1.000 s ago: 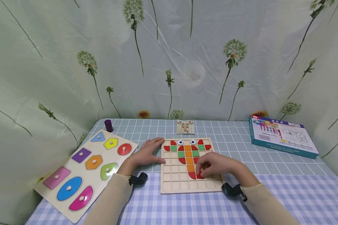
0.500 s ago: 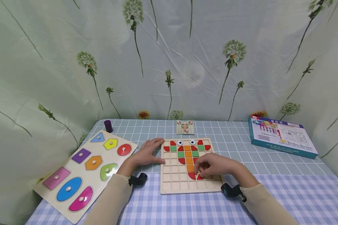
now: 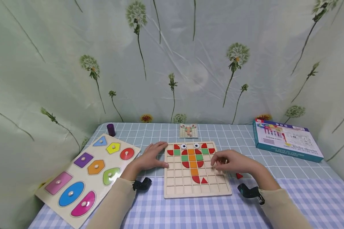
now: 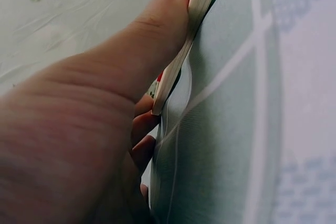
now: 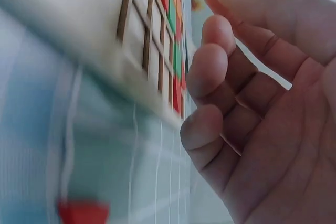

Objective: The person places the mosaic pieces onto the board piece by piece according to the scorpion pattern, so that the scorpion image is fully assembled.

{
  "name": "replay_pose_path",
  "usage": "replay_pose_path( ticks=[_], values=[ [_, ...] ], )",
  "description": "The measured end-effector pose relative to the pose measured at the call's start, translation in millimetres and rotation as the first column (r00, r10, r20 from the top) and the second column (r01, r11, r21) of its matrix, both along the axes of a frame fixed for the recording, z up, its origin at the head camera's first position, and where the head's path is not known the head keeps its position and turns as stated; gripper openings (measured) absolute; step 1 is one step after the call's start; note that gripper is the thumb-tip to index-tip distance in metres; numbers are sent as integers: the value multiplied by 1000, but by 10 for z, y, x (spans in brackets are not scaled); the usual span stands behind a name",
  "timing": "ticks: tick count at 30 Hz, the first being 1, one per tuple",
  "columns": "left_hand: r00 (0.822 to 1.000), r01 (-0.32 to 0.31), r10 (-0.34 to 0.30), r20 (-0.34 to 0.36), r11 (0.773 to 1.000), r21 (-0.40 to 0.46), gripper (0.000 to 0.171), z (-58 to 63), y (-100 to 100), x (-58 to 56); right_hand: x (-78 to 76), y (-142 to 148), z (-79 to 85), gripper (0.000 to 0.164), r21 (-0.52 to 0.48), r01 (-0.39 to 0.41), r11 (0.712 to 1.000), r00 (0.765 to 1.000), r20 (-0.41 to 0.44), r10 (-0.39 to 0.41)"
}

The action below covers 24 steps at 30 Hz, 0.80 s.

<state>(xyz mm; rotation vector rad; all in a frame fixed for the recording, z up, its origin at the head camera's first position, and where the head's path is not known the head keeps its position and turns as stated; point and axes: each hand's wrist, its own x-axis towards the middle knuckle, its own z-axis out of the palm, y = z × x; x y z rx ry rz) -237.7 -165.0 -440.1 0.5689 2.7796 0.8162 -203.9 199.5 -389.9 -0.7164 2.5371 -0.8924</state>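
Note:
A wooden grid board (image 3: 183, 189) lies on the table with red, green and orange pieces and two eye pieces set in its squares. Against its left side rests my left hand (image 3: 151, 158), fingers stretched toward the far corner and thumb (image 4: 157, 19) touching the edge. My right hand (image 3: 232, 161) hovers over the board's right edge, fingers loosely bent and holding nothing, as the right wrist view shows. A red triangle piece (image 3: 204, 180) sits in a near square beside a red quarter-circle piece (image 3: 196, 179). Another red triangle (image 3: 239, 176) lies on the cloth below my right wrist.
Behind the board stands a small pattern card (image 3: 188, 131). At the left lies a knobbed shape puzzle (image 3: 103, 149), with a purple cylinder (image 3: 111, 129) beyond it. A flat teal-edged box (image 3: 286, 140) lies at the back right.
My right hand has let go of the red triangle in the near square and moved right and slightly away. That uncovers the loose triangle on the cloth. The left hand stays put.

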Motion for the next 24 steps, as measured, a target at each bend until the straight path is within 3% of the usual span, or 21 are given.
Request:
replay_pose_path(
  ticks=[5, 18, 24],
  values=[
    [1000, -2, 2, 5, 1000, -6, 95, -2, 10, -12, -14, 286, -22, 15, 6, 33, 999, 999, 1, -33],
    [1000, -8, 8, 18, 1000, -5, 94, -7, 24, -25, -29, 713, -46, 23, 13, -106, 994, 987, 122, 103],
    [1000, 2, -2, 6, 1000, -21, 94, -6, 39, -19, -29, 764, -95, 20, 23, -105, 994, 986, 131, 101]
  ],
)
